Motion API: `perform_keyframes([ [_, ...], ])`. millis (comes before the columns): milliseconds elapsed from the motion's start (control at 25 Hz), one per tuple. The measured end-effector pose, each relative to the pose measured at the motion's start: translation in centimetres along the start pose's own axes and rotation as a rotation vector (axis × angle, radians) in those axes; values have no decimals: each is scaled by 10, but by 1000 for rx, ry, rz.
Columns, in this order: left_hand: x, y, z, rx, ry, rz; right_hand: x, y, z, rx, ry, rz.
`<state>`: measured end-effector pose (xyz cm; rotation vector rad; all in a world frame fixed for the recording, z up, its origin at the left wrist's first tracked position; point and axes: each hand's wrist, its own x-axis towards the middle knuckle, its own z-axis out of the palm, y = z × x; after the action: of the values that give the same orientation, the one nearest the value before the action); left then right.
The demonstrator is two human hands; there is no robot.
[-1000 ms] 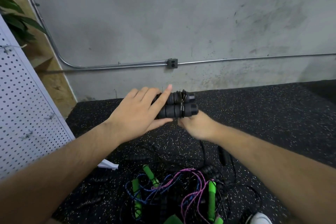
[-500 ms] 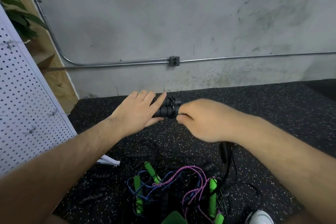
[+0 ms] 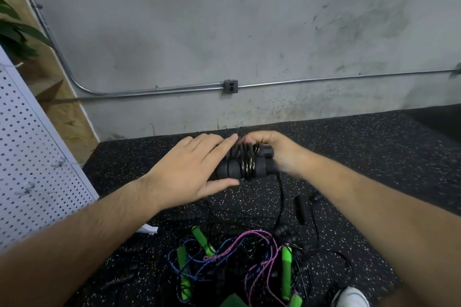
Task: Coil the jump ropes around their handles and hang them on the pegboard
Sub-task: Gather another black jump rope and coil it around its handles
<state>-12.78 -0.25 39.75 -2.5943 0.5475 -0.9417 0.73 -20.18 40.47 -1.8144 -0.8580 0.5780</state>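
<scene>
Rubber floor [image 3: 361,152], concrete wall [image 3: 174,32]; left hand [image 3: 189,169], right hand [image 3: 277,154]: each grip clasps the handles [image 3: 229,171].

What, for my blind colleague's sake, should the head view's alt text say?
Two hands hold a pair of black handles wound with black cord: left hand at one end, right hand at the other. Tangled green-handled ropes lie on the floor below.

Both forearms [image 3: 99,227] bare to frame edge, fine hair showing. Bare left hand [image 3: 189,172], bare right hand [image 3: 277,157]. One white shoe [image 3: 349,298], bottom right.
</scene>
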Motion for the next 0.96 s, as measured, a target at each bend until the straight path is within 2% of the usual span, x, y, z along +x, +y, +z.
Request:
perform_keyframes([
  [160,7,-18,6,147,-90,-121,-8,4,52,-100,-42,63],
  [280,6,-35,15,284,-193,-122,-16,-9,76,-329,-72,34],
  [440,-1,-43,23,334,-271,-89,-42,-42,66,-468,-224,122],
  [520,-1,-37,23,300,-259,-62,-54,-61,52,-650,-169,44],
  [640,3,-29,20,203,-233,-61,-55,-72,32,-996,45,-157],
  [720,4,-27,18,161,-221,-52,-49,-76,20,-1121,127,-259],
  [840,4,-15,16,99,-204,53,-33,-72,-3,-1049,175,-276],
  [960,8,2,4,-47,-143,114,-17,-52,-26,-652,96,-152],
])
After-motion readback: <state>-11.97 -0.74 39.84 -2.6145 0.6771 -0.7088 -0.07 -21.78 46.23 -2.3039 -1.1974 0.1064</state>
